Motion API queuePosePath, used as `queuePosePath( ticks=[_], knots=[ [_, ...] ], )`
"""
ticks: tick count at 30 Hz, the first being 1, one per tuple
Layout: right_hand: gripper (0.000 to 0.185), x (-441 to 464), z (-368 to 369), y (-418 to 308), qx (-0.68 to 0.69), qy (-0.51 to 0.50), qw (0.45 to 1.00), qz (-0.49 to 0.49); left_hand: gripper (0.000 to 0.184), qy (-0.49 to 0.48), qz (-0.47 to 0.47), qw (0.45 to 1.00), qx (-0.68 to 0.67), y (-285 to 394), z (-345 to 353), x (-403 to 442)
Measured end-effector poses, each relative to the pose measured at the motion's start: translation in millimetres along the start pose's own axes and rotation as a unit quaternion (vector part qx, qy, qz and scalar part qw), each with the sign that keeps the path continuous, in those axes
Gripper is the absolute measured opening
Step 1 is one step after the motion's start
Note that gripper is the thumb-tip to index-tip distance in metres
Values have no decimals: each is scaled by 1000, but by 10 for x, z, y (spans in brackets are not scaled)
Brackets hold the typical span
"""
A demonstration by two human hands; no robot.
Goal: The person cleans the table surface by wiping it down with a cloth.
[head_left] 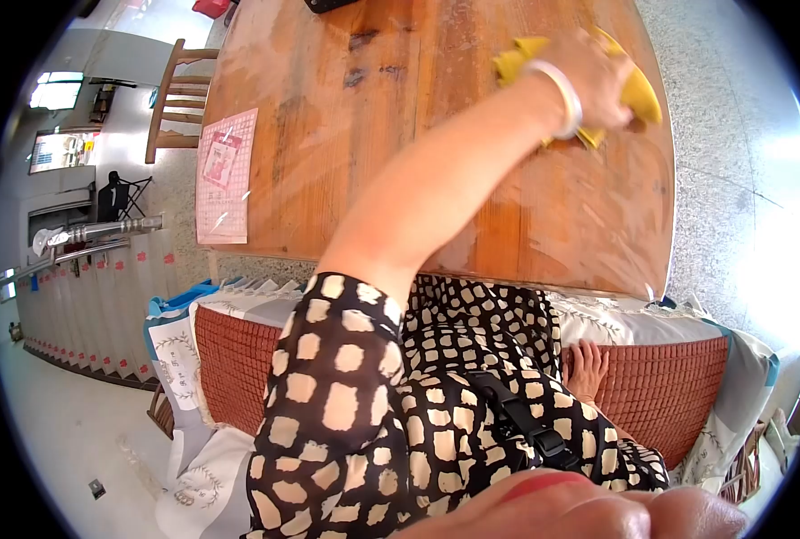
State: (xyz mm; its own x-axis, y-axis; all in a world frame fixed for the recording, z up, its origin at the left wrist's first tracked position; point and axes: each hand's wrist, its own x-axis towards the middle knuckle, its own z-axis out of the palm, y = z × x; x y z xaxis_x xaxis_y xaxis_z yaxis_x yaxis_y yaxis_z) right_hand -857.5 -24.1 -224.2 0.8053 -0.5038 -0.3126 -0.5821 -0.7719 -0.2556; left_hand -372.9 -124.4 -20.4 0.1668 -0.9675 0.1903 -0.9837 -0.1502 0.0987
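Observation:
Near the far right part of the wooden table, my left hand presses down on a yellow cloth. The cloth sticks out on both sides of the hand, and its middle is hidden beneath the palm and fingers. A pale bracelet circles that wrist. My right hand lies on the seat beside my body, its fingers stretched out at the edge of a reddish-brown woven mat. Nothing shows in it. A clear sheet covers the tabletop.
A pink gridded mat with a small pink packet lies on the table's left side. A black object sits at the far edge. A wooden chair stands left of the table. Dark marks spot the wood.

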Motion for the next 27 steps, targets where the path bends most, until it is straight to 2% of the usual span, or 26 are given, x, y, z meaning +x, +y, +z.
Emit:
queuePosePath(
  ticks=[3,10,13,17,22,27],
  knots=[
    [47,-1,26,10,-2,10,1000,-3,62,17,46,998,-27,271,93,-54],
    [47,2,38,19,-8,17,1000,-5,65,-61,158,985,-43,548,-162,-581],
    [46,0,52,19,-10,27,1000,-6,65,-12,199,977,-74,708,-154,-947],
    [46,3,45,15,-10,31,999,-6,63,-19,210,969,-132,772,-210,-1266],
    [45,-1,37,-2,-14,41,999,-8,67,37,178,963,-201,529,-269,-1746],
    [44,13,24,-15,-26,41,999,-10,70,58,31,993,-94,29,-534,-2479]
  ],
)
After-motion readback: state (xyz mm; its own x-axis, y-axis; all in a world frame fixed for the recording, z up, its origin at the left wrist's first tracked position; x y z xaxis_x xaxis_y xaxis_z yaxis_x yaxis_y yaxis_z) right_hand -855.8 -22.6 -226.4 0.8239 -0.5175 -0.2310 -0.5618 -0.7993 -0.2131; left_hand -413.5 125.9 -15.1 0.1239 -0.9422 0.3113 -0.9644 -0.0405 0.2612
